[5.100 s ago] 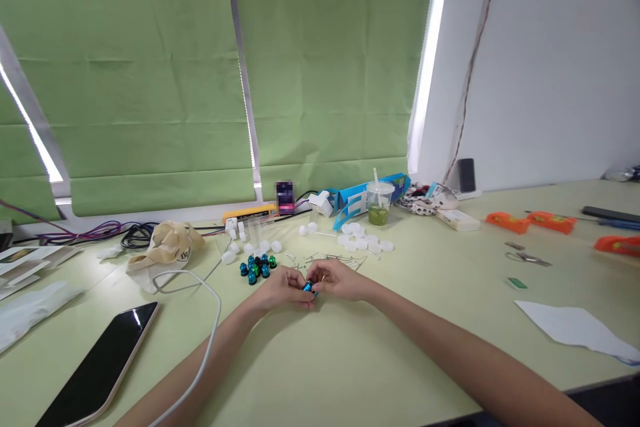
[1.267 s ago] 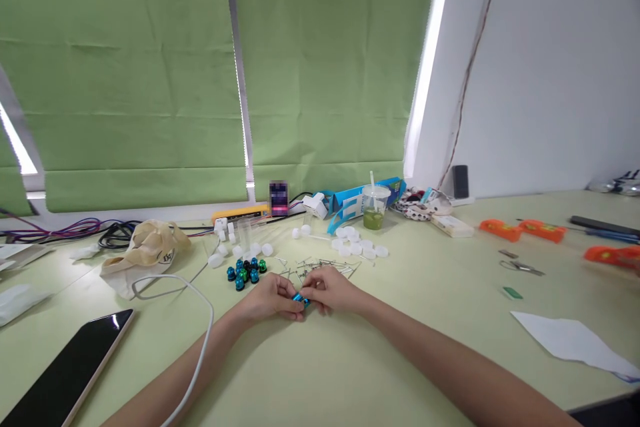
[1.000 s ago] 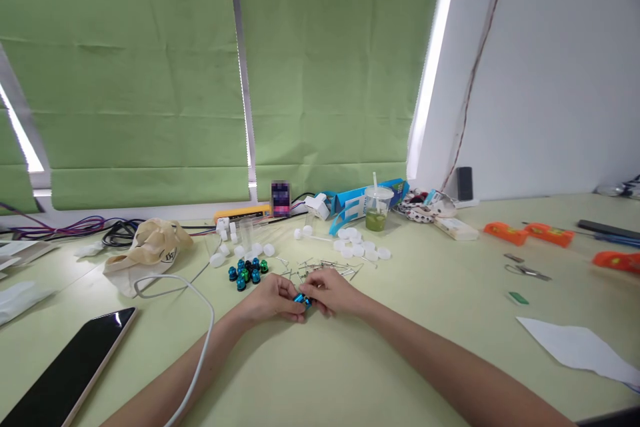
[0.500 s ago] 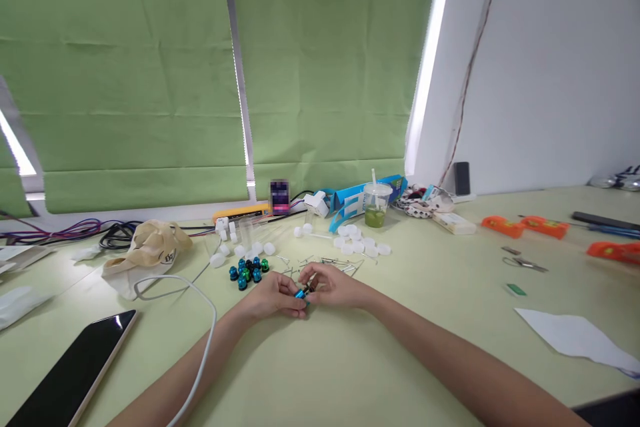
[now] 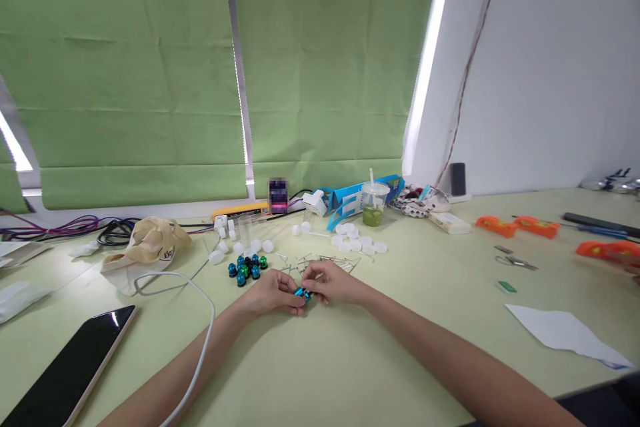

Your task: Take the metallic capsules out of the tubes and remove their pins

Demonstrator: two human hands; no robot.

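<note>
Between my two hands is a small shiny blue metal part (image 5: 302, 293) with a dark end; its exact kind is too small to make out. My left hand (image 5: 278, 291) pinches it from the left with thumb and fingers. From the right, my right hand (image 5: 327, 282) has its fingertips closed on the same part's other end. Just left of my left hand stands a cluster of blue and green metallic knob-like pieces (image 5: 245, 272) with black bases. Thin metal rods (image 5: 327, 261) lie scattered right behind my hands.
Behind are white round caps (image 5: 353, 240), clear tubes (image 5: 245, 225) and a plastic cup (image 5: 373, 205) with green drink. A white cable (image 5: 205, 340) crosses my left forearm. A tablet (image 5: 75, 367) lies left; scissors (image 5: 517, 261), orange tools (image 5: 535, 227) and paper (image 5: 565, 333) are right.
My right fingers have come slightly lower and closer over the blue part, whose dark end shows less. My left hand keeps its pinch. The whole view has shifted slightly.
</note>
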